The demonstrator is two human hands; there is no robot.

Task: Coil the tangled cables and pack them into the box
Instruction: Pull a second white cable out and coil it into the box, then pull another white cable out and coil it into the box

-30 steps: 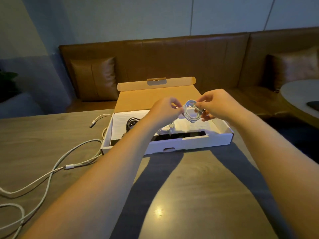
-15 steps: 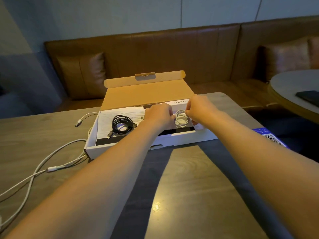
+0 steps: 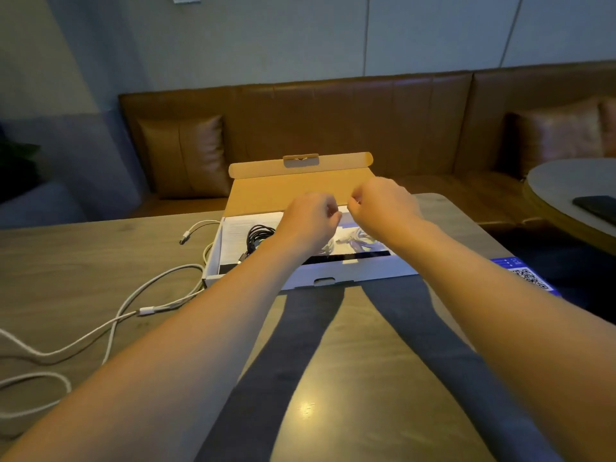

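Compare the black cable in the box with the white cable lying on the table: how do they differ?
The black cable is wound into a tight coil; the white cable sprawls in loose loops. The black cable lies inside the box; the white cable lies outside it on the table. Neither is touched by a hand.

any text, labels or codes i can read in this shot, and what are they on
No words can be read anywhere.
Blue card at the table's right edge: a QR code and small white marks, too small to read.
White sheet inside the box: fine printed lines, blurred, unreadable.
Dark phone-like slab on the round table: no text visible.
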